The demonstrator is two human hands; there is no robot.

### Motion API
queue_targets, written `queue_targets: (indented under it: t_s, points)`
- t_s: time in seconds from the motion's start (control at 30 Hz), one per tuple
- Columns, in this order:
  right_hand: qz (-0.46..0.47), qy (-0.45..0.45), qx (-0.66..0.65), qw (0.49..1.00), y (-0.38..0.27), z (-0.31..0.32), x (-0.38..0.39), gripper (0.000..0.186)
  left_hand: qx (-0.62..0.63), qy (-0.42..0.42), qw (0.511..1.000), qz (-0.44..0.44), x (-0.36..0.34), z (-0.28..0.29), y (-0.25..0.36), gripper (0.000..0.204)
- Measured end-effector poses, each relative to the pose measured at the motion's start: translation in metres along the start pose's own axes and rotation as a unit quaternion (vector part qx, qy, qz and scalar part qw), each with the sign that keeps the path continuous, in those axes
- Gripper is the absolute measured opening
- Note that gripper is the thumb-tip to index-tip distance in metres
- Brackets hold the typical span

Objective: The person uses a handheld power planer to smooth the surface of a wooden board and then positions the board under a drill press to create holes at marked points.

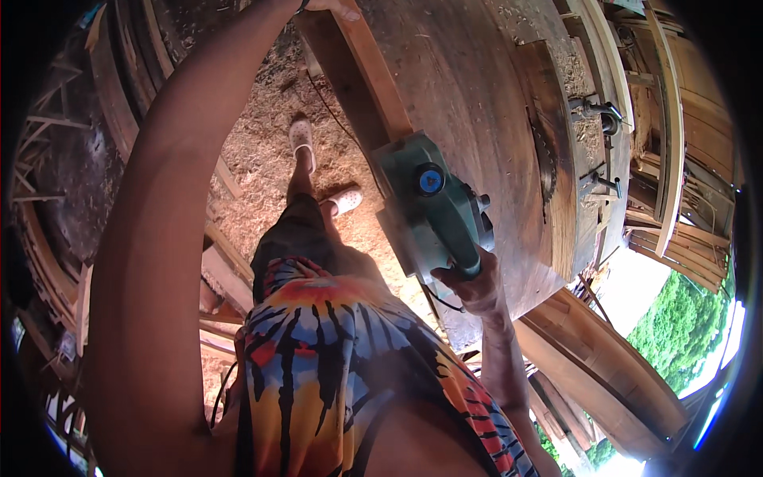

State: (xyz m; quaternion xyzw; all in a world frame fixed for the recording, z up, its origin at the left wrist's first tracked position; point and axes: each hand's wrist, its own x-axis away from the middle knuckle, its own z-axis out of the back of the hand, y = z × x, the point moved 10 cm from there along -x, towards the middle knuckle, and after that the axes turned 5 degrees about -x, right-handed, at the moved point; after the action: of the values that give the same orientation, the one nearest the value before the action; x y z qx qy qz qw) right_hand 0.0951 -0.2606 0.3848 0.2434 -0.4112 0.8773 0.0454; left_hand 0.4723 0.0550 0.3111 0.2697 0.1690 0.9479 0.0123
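Note:
A dark green electric hand planer with a round blue-topped knob sits at the near end of a long wooden board. My right hand is wrapped around its rear handle. At the far end of the board, cut by the upper edge of the picture, my left hand holds the wood; only some of its fingers show. The board lies along the left edge of a worn workbench.
A circular saw blade pokes up through the bench to the right, beside metal clamps. Planks lean at the lower right. Shavings cover the floor around my feet. A dark cord hangs beside the board.

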Motion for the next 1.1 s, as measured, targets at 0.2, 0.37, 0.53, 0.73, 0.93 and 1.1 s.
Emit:
queue_targets:
  t_s: [0.2, 0.37, 0.53, 0.73, 0.93, 1.1]
  points:
    - [-0.039, 0.013, -0.016, 0.999, -0.003, 0.0, -0.003, 0.034, -0.003, 0.026, 0.999, -0.026, -0.011, -0.002, 0.009, 0.149]
    - [-0.034, 0.012, -0.011, 0.999, 0.0, 0.003, -0.002, 0.032, 0.017, 0.033, 0.999, -0.032, -0.001, -0.001, 0.017, 0.149]
    - [-0.036, 0.02, -0.008, 0.999, 0.001, 0.004, -0.003, 0.032, 0.041, 0.021, 0.998, -0.036, 0.017, 0.001, 0.025, 0.142]
    - [-0.034, 0.019, 0.01, 0.999, 0.0, 0.005, -0.008, 0.032, 0.035, 0.015, 0.999, -0.009, 0.018, 0.001, 0.026, 0.143]
    - [-0.017, 0.019, -0.002, 1.0, -0.001, 0.002, -0.017, 0.027, 0.012, 0.034, 0.999, -0.029, 0.012, 0.002, 0.024, 0.143]
    - [-0.024, 0.015, -0.007, 1.0, -0.005, 0.002, -0.022, 0.025, 0.022, 0.036, 0.998, -0.052, 0.014, 0.002, 0.024, 0.138]
